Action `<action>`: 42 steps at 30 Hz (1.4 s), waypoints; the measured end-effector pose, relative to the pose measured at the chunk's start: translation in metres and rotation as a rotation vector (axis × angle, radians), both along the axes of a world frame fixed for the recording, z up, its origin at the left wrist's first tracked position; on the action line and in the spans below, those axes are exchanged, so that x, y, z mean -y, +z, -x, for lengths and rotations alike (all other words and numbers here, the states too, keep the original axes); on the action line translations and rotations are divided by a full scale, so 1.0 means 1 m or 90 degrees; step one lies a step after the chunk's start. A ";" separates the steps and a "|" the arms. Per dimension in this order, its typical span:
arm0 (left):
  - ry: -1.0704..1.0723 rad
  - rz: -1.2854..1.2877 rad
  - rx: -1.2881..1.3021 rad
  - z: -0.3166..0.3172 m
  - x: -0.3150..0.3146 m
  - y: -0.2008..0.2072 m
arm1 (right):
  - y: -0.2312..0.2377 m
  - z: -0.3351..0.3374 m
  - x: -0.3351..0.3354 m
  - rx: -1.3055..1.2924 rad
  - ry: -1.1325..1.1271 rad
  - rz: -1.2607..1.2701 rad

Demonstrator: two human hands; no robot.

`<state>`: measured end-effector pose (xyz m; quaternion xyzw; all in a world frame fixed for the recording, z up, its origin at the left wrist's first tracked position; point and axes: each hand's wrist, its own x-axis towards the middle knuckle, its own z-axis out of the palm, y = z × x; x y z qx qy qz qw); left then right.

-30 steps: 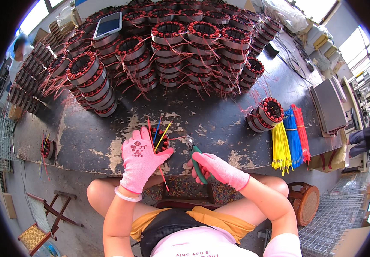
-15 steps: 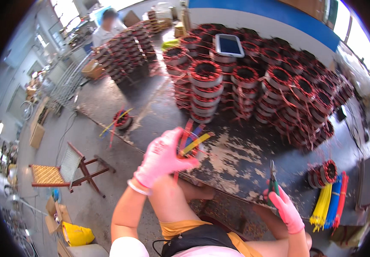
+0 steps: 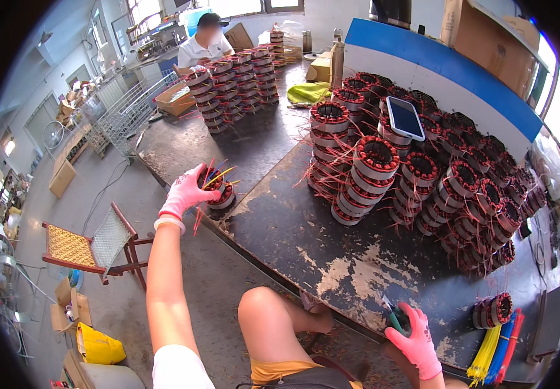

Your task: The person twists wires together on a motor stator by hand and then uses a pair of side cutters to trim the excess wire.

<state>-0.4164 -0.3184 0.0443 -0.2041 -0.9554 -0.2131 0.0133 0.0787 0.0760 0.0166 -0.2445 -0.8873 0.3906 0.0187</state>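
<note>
My left hand, in a pink glove, reaches to the table's left edge. Its fingers close round a wound motor stator with yellow, blue and red sleeved leads sticking out. That stator sits on or just above another stator on the table; whether they touch I cannot tell. Near the front edge, my gloved right hand loosely holds green-handled pliers, their jaws pointing away from me over the worn tabletop.
Tall stacks of stators crowd the table's right side, with a phone lying on top. Yellow, blue and red sleeving bundles lie at front right beside a short stator stack. A person sits beyond other stacks. A folding chair stands left.
My left hand has carried the stator leftward and away from me, to the stator at the table's left edge. My right hand keeps the pliers near the front edge. The view has shifted.
</note>
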 end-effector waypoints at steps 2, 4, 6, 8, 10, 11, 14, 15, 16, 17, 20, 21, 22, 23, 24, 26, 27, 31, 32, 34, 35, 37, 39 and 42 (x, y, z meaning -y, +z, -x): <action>-0.007 -0.006 0.055 0.002 -0.001 0.000 | 0.000 0.002 0.002 0.003 0.002 -0.007; -0.007 -0.023 0.100 -0.001 -0.002 0.003 | -0.001 0.004 0.004 0.001 -0.002 -0.006; -0.011 -0.027 0.071 0.007 0.005 -0.007 | -0.003 0.005 0.007 -0.005 -0.010 0.004; -0.014 -0.027 0.074 0.009 0.005 -0.009 | -0.005 0.005 0.009 -0.012 -0.001 -0.022; -0.016 -0.076 0.088 0.009 0.007 -0.015 | -0.007 0.005 0.010 -0.012 0.008 -0.048; -0.019 -0.100 0.093 0.010 0.007 -0.017 | -0.008 0.004 0.011 -0.007 0.012 -0.060; -0.027 -0.101 0.055 0.012 0.000 -0.024 | -0.013 0.003 0.011 -0.025 0.015 -0.094; -0.032 -0.099 0.046 0.011 -0.005 -0.024 | -0.014 0.004 0.011 -0.035 0.010 -0.104; -0.067 -0.180 0.149 -0.003 -0.024 -0.013 | -0.007 0.006 0.011 -0.032 0.009 -0.125; -0.068 -0.152 0.112 -0.008 -0.016 -0.005 | -0.009 0.012 0.012 -0.060 0.029 -0.148; 0.035 -0.073 -0.142 0.008 0.022 -0.027 | -0.012 0.046 0.012 -0.120 0.041 -0.202; 0.020 -0.137 -0.232 0.011 0.025 -0.031 | -0.020 0.057 0.009 -0.145 0.035 -0.254; 0.024 -0.204 -0.236 -0.008 -0.010 -0.027 | -0.026 0.066 0.001 -0.130 0.014 -0.285; 0.031 -0.264 -0.241 -0.038 -0.051 -0.018 | -0.031 0.076 -0.006 -0.122 -0.005 -0.319; -0.036 -0.301 -0.233 -0.055 -0.072 -0.019 | -0.040 0.090 -0.009 -0.133 -0.022 -0.352; -0.157 -0.332 -0.193 -0.105 -0.123 -0.012 | -0.046 0.120 -0.015 -0.106 -0.051 -0.341; -0.213 -0.274 -0.250 -0.129 -0.138 -0.015 | -0.059 0.136 -0.014 -0.082 -0.057 -0.302; -0.345 -0.211 -0.174 -0.212 -0.170 -0.041 | -0.077 0.135 -0.008 -0.321 -0.032 -0.365; -0.367 -0.221 -0.143 -0.226 -0.170 -0.052 | -0.074 0.115 -0.012 -0.324 0.040 -0.341; -0.418 -0.209 -0.118 -0.249 -0.172 -0.068 | -0.064 0.050 -0.029 -0.332 0.178 -0.297; -0.432 -0.193 -0.098 -0.258 -0.176 -0.071 | -0.066 0.023 -0.030 -0.292 0.222 -0.282; -0.421 -0.220 -0.060 -0.271 -0.192 -0.086 | -0.066 -0.022 -0.030 -0.206 0.306 -0.248; -0.414 -0.234 -0.018 -0.286 -0.207 -0.094 | -0.071 -0.022 -0.048 -0.210 0.340 -0.225; -0.442 -0.226 -0.019 -0.303 -0.236 -0.089 | -0.079 0.002 -0.129 -0.217 0.242 -0.364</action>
